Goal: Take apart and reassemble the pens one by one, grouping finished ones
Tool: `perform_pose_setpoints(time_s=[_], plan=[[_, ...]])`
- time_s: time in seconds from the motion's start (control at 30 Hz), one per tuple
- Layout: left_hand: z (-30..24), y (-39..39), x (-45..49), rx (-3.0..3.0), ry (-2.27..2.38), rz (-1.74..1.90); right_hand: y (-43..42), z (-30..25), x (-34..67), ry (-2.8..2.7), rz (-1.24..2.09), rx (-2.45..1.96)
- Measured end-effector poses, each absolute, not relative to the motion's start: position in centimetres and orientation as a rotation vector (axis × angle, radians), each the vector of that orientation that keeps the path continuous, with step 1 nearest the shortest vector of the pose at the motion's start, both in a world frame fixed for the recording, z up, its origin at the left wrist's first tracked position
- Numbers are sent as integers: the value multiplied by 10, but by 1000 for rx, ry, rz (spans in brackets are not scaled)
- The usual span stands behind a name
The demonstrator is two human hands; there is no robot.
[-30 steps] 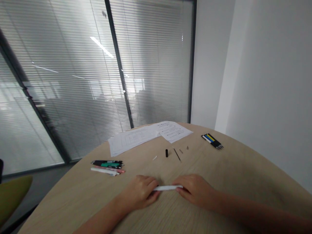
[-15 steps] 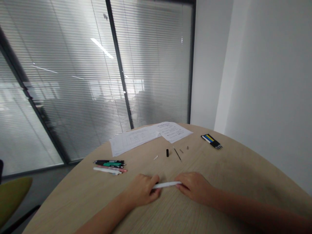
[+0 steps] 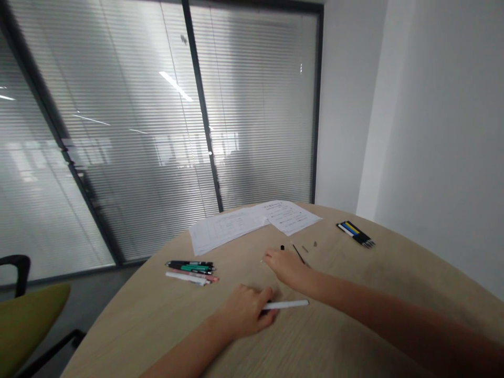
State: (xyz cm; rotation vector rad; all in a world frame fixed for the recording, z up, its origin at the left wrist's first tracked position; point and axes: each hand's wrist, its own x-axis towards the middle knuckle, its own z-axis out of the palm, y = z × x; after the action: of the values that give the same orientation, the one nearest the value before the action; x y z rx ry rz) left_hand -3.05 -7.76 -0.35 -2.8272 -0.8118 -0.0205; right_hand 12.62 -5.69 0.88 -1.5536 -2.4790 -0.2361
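White pen barrel [image 3: 289,304], one: held in the grip of the left hand [image 3: 249,310]. Right hand [image 3: 284,266]: placed beyond the barrel, fingertips at a small white piece [image 3: 262,260]; whether its grip is closed cannot be told. Black piece [image 3: 282,247], thin dark refill [image 3: 298,253], small greyish part [image 3: 305,249]: laid loose beyond the barrel. Disassembly is judged done, these parts being left unjoined. Pen bundle [image 3: 191,268]: laid left of the barrel.

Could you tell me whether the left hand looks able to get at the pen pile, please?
Probably yes: nothing visible stands between the left hand and the pen pile, though holding the white barrel may hinder grasping.
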Motion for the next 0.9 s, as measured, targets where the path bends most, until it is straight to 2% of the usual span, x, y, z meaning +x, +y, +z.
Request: perform_pose_setpoints(time_s=[0.3,0.57,0.73,0.9], plan=[[-4,-78,-29,-2818,-830,-27,-32,-6,105,-2437,-283,-1730],[-6,-75,-30,-2847,-866,-27,-70,-2,133,-2438,-309,-1620],[-5,-74,-32,-2887,-1010,-63,-100,-7,169,-2156,-135,-1795],[-3,-73,-32,-2921,-1112,-112,-112,-26,198,-1868,124,-1658]])
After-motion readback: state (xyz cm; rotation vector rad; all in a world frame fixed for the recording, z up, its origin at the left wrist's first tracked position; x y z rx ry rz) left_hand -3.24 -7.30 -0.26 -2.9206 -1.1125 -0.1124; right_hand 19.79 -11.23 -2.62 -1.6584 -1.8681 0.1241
